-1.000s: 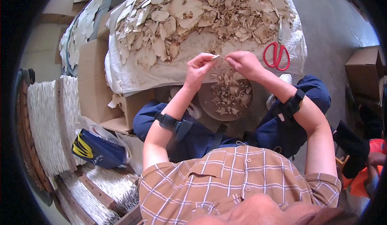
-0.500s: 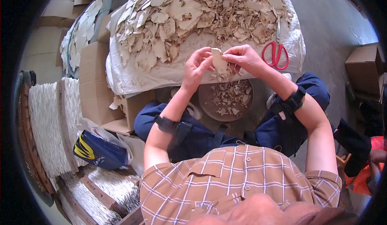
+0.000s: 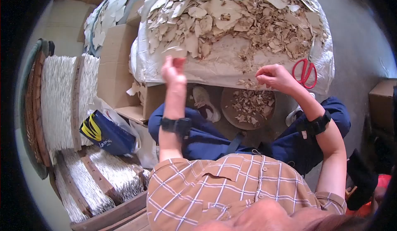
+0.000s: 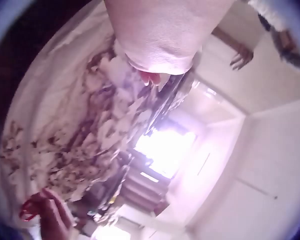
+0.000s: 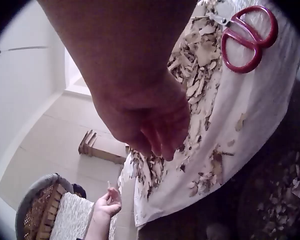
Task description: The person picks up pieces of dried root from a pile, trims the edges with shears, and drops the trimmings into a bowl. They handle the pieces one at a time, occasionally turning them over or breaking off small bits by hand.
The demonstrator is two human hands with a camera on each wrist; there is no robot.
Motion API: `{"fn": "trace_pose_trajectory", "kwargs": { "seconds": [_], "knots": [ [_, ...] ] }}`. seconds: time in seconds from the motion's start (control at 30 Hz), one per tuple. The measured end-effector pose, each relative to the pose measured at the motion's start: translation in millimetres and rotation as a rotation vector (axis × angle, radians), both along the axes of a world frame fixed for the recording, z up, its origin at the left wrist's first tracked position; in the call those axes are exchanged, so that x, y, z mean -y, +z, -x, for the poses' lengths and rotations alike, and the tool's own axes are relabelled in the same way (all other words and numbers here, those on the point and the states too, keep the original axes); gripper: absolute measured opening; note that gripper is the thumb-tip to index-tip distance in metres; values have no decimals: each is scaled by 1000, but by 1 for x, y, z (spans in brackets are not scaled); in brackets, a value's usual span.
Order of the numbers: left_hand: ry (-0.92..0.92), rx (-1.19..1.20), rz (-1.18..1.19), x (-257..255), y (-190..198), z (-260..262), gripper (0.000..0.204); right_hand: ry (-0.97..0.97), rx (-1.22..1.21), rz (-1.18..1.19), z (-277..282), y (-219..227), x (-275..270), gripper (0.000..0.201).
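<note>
My left hand point(image 3: 173, 70), blurred, is over the left front of the white-covered table point(image 3: 206, 74). A thin pale flake point(image 3: 174, 49) shows at its fingertips, and the right wrist view also has a small pale edge above those fingers. My right hand point(image 3: 276, 77) hangs over the table's front edge with its fingers loosely bent, and nothing shows between them. Below it, a round basin point(image 3: 225, 117) of small broken scraps point(image 3: 253, 106) stands on the floor. Red-handled scissors point(image 3: 305, 74) lie right of that hand, blades toward the heap.
A wide heap of pale flakes and brownish fragments point(image 3: 269, 28) covers the table's back. At the left stand an open cardboard box point(image 3: 113, 61), stacked white sheets point(image 3: 60, 102) and a blue bag point(image 3: 109, 134). Another carton point(image 3: 381, 100) stands far right.
The pale flake was in my right fingers half a second ago; now it shows at my left hand, which has swung left. The right hand is apart from it, lower over the table edge. The head view shifted.
</note>
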State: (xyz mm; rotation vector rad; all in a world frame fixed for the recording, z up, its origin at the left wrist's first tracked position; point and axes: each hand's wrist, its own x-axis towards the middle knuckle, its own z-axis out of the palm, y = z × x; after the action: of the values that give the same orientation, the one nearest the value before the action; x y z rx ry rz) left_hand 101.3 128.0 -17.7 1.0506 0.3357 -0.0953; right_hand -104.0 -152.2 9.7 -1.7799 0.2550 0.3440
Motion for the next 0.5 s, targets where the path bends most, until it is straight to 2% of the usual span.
{"fn": "trace_pose_trajectory", "kwargs": {
  "seconds": [0.1,0.13,0.23,0.27,0.3,0.37,0.4,0.43,0.47,0.5],
  "knots": [
    [266,111,65,-61,10,-41,16,51,81,136,2,-4,1,18],
    [304,163,61,-78,12,-53,19,45,78,141,2,-3,1,18],
    [459,242,147,-98,28,-73,27,82,73,251,5,-2,-1,21],
    [529,65,237,-98,31,-81,25,75,167,403,6,-8,-1,21],
    [514,59,242,-91,24,-84,25,64,262,555,6,-11,2,21],
    [53,117,82,-76,4,-86,22,52,208,539,7,-16,8,24],
    [-210,142,115,-48,4,-69,14,31,230,659,7,-22,8,24],
    [-341,154,-45,-9,22,-35,12,13,254,781,6,-29,8,24],
    [-468,168,-204,28,34,-3,10,9,251,785,5,-36,8,24],
    [-619,226,-392,50,26,13,15,9,240,791,4,-44,7,23]
  ]
}}
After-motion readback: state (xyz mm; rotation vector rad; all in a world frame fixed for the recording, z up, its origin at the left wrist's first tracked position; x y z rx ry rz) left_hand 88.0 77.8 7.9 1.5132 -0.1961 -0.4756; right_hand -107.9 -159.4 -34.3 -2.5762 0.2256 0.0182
